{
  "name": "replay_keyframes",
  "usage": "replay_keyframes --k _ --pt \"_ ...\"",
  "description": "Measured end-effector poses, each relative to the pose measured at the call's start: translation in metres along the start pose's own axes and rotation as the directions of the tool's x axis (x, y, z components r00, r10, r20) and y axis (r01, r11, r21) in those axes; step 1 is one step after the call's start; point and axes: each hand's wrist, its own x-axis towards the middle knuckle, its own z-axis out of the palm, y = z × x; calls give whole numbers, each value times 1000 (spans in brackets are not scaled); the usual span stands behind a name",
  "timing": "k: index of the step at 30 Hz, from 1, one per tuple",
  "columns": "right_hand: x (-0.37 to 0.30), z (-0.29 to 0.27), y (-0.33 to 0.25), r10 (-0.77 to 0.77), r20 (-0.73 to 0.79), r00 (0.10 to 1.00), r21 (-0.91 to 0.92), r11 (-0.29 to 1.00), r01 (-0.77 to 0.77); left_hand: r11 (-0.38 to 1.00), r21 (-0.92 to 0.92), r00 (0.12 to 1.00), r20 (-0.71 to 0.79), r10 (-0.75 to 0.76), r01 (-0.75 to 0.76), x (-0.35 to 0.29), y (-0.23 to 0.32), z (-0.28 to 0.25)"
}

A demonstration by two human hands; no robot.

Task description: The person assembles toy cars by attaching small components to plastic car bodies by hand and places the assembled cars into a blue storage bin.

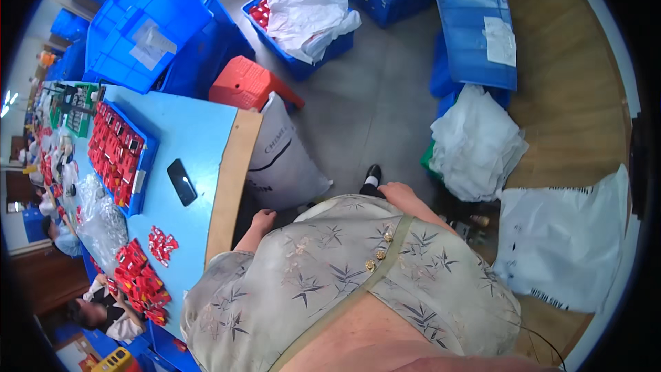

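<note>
My left hand point(264, 219) hangs low beside my body, close to the wooden edge of the blue-topped table point(200, 114) and a stuffed white sack point(286, 158). Its fingers are small and mostly turned out of sight. Over the grey floor, my right hand point(399, 194) is held out at my other side, back of the hand upward, its fingertips hidden. Neither hand visibly touches or carries a thing. On the table lie a black phone point(182, 182), a blue tray point(141, 178) of red packaged pieces, and loose piles of small red pieces point(162, 245).
Blue crates point(148, 24) stack behind the table, near a red stool point(251, 83). A blue bin point(303, 65) holds red pieces under white sheeting. Blue crates and bundled white plastic point(475, 145) stand at right, with a white bag point(561, 241). Other people sit along the table's far side.
</note>
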Motion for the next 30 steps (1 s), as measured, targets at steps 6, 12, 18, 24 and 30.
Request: replay_keyframes --k 6,12,18,24,30 --pt "-12 -44 98 -8 74 997 161 987 -4 967 -43 967 28 252 -251 -5 190 38" --pt "0 -69 157 -52 94 994 139 990 38 913 -167 922 55 384 -371 -26 307 45" --pt "36 -86 177 -91 95 991 168 983 74 884 219 845 -269 461 -413 -31 312 8" --pt "79 -90 196 -167 153 974 142 979 145 956 234 445 -847 290 -177 -20 315 -71" --pt "148 -137 190 -168 282 945 49 986 160 976 218 271 -939 211 -4 18 301 -145"
